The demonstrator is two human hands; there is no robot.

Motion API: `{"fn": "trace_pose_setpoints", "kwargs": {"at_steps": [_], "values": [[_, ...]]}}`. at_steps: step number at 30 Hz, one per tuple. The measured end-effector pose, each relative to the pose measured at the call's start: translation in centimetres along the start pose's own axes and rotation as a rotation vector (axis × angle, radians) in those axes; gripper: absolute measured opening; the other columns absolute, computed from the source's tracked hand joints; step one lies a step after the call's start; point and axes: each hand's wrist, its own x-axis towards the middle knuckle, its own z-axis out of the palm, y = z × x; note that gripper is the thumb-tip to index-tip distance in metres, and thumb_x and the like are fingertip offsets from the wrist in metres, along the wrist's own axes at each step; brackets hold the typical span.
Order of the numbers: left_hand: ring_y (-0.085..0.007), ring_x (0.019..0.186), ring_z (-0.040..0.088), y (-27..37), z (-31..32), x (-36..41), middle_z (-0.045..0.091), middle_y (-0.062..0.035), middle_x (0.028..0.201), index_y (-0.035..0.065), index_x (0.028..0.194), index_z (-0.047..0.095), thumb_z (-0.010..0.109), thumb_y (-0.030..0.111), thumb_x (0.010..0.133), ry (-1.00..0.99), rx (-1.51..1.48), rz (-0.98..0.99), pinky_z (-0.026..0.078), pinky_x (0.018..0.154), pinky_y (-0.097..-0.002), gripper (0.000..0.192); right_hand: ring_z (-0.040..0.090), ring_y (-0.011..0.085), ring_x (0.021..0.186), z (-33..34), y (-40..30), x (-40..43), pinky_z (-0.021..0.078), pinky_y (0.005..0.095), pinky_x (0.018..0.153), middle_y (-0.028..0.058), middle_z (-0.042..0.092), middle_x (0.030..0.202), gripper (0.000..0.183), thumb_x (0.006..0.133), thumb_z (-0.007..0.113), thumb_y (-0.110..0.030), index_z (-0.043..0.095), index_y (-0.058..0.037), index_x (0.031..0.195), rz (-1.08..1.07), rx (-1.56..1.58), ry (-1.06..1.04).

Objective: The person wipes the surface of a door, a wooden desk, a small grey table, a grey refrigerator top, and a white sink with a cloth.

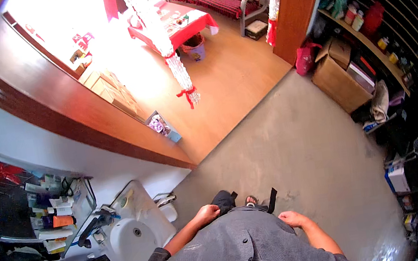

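Near the bottom of the head view, my left hand (pixel 207 214) hangs beside a dark garment or strap at my hip, its fingers curled. It is unclear whether it holds anything. My right hand (pixel 292 218) rests at the side of my dark grey shirt (pixel 224 247), with curled fingers whose contents are hidden. A sandalled foot (pixel 250 200) shows between the hands, and a black strap (pixel 272 200) sticks out near the right one. To the left of my left arm is a white washbasin (pixel 128 240).
A glass shelf with tubes (pixel 62 220) hangs by a mirror on the left. Ahead, a tied bead curtain (pixel 179 71) hangs in a doorway before a red-covered table (pixel 187 22). A cardboard box (pixel 339 83) and loaded shelves (pixel 363 39) line the right.
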Motion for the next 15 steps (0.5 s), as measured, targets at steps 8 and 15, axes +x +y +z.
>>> {"fn": "trace_pose_setpoints", "kwargs": {"at_steps": [8,15], "values": [[-0.0342,0.075,0.062,6.2,-8.4,15.3,0.064,-0.018,0.075,0.0057,0.08,0.067,0.057,0.04,0.082,0.086,0.103,-0.003,0.049,0.069,-0.0417,0.035,0.052,0.0095,0.063,-15.2,-1.1,11.6,0.0424,0.0264,0.055,0.0,0.06,0.071,0.024,0.087,0.06,-0.026,0.063,-0.0032,0.082,0.183,0.486,0.257],[-0.0332,0.072,0.062,14.2,-23.9,35.7,0.062,-0.0199,0.074,0.0049,0.077,0.066,0.054,0.045,0.083,0.15,-0.007,0.083,0.048,0.065,-0.0429,0.042,0.052,0.0094,0.065,-33.4,-16.8,19.5,0.0435,0.0263,0.061,0.0006,0.061,0.076,0.023,0.086,0.062,-0.027,0.064,-0.0039,0.084,0.051,0.342,0.43]]}}
